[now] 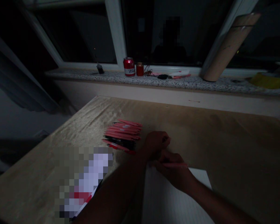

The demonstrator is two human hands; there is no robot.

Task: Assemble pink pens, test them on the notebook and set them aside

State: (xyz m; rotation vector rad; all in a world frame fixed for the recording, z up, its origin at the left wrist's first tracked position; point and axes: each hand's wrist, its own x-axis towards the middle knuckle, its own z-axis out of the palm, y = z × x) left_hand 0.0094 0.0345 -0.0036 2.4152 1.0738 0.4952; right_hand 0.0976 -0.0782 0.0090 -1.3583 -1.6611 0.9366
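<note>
- Nearest to us lies a white sheet of paper (175, 199) on the wooden table (224, 140), with both our forearms reaching over it.
- Our right hand (174, 169) rests at the sheet's top edge, fingers curled around a red pen (175, 165) that lies across them and points to the right.
- Our left hand (156, 143) sits just above and touching the right one, closed into a loose fist; something dark pokes out at the fingertips, but the dim light does not let us tell what it pinches.
- Just to the left of the left hand lies a pile of pens (122, 135), most of them red and a few black, stacked roughly parallel. We count about a dozen; the exact number is lost in the gloom. Small white print runs along some barrels, too small to read.
- On the speckled stone windowsill (84, 74) stands one red drink can (129, 67) with white script that looks like a Budweiser label, though we can only make out the first letters.
- Just beside it stands one small red jar (140, 69).
- One cardboard tube (228, 46) leans against the window frame on the right.
</note>
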